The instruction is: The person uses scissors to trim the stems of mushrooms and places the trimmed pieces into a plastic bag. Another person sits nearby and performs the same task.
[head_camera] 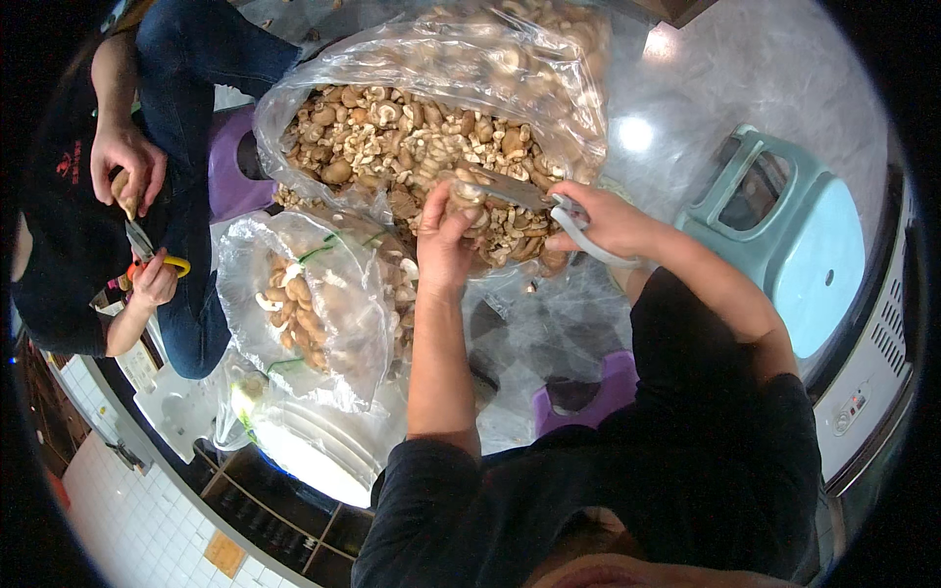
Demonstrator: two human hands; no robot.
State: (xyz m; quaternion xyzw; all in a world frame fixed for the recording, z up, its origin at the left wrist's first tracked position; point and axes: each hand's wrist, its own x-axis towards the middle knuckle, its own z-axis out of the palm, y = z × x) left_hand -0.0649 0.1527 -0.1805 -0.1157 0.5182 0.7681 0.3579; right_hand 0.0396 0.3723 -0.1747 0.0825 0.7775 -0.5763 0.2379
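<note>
My left hand (447, 246) grips a shiitake mushroom (467, 194), partly blurred, with its pale underside showing. From the right, my right hand (614, 226) holds scissors (518, 192) with light grey handles. Their metal blades reach the mushroom; whether they are parted or closed on it cannot be made out. Both hands are above the near edge of a large clear plastic bag (441, 48), which lies open. Inside it is a heap of brown shiitake mushrooms (382, 136) and cut stems (371, 151).
A second clear bag (345, 294) with mushrooms stands left of my left forearm. Farther left, a co-worker's hand (126, 165) holds a mushroom, and the other (153, 281) works orange-and-yellow-handled scissors. A blue plastic stool (816, 257) stands right; a purple stool (235, 169) is beside the co-worker.
</note>
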